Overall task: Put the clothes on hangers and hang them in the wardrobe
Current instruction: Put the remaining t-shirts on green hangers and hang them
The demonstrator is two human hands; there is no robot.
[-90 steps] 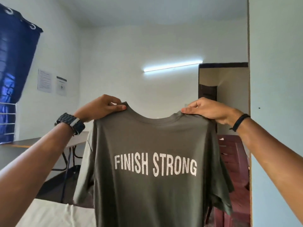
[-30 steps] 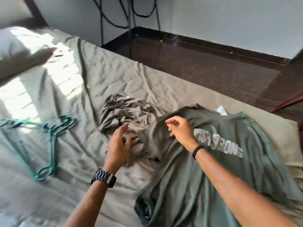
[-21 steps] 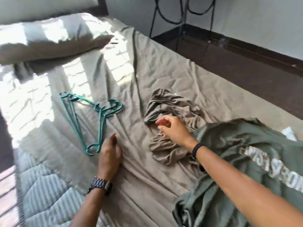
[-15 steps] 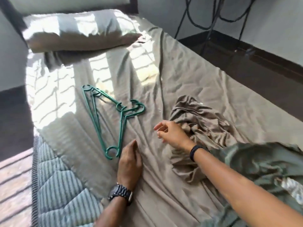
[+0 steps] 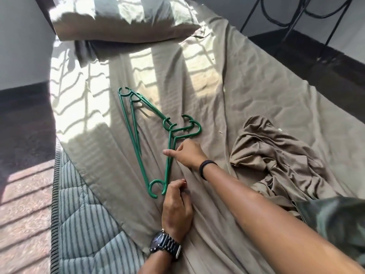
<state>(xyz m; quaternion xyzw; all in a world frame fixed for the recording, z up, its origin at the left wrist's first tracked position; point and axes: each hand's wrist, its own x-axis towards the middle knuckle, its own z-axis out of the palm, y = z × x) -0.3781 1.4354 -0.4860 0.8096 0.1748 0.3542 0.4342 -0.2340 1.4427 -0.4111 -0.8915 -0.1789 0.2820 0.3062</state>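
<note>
Glossy green plastic hangers (image 5: 138, 133) on matt, creased cloth sheet (image 5: 246, 91); quilted ribbed mattress (image 5: 79, 224).

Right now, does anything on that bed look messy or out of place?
Yes. The bed sheet is rumpled and pulled off the near corner, baring the striped mattress. A brown garment lies crumpled, and two green hangers lie stacked slightly askew.
</note>
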